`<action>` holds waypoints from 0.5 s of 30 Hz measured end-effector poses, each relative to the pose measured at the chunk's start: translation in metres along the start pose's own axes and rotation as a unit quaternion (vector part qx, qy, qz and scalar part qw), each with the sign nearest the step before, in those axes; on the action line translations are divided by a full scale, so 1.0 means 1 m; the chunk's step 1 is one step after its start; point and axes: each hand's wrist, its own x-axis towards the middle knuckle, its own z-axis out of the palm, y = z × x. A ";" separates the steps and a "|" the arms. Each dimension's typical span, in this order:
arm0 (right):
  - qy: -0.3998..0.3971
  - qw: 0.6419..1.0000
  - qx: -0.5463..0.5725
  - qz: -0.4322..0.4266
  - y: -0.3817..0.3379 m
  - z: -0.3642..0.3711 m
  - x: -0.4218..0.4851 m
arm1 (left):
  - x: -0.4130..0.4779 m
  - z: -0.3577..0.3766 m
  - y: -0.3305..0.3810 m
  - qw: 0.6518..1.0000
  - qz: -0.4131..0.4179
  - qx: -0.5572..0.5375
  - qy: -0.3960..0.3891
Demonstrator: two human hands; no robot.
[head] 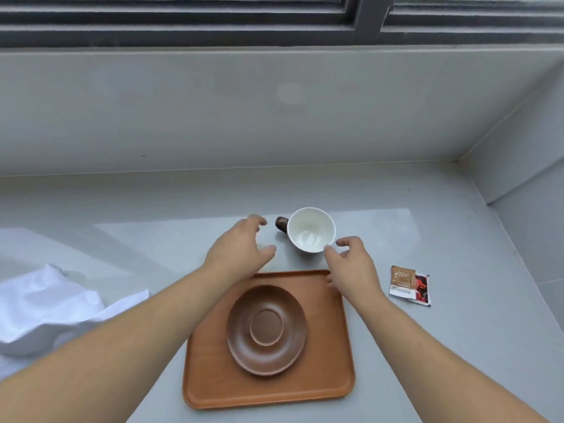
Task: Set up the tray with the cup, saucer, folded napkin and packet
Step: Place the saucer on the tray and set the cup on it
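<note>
The white-lined brown ceramic cup [311, 230] sits on the grey tabletop [427, 239], at two o'clock from the spread, empty left hand [241, 248] and eleven o'clock from the spread, empty right hand [351, 267].

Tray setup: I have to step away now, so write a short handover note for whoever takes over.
Left hand: open, empty, beside the cup's handle.
Right hand: open, empty, fingertips at the cup's near rim; no grip yet.
Cup: upright and empty, on the counter just beyond the tray.
Saucer: already on the tray.
Napkin: crumpled, unfolded, on the counter to the left.
Packets: two overlapping, on the counter right of the tray.
Done: saucer placed.
Left: set cup on saucer, fold and place napkin, add packet.
</note>
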 end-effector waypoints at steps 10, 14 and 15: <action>-0.082 0.996 0.009 0.036 -0.036 -0.029 0.049 | 0.071 0.006 0.058 0.997 0.023 0.060 -0.041; -0.063 0.996 -0.058 0.007 -0.025 -0.041 0.066 | 0.079 0.023 0.065 0.996 0.058 0.047 -0.050; -0.060 0.996 -0.073 -0.004 -0.021 -0.044 0.068 | 0.078 0.026 0.065 0.996 0.061 0.040 -0.056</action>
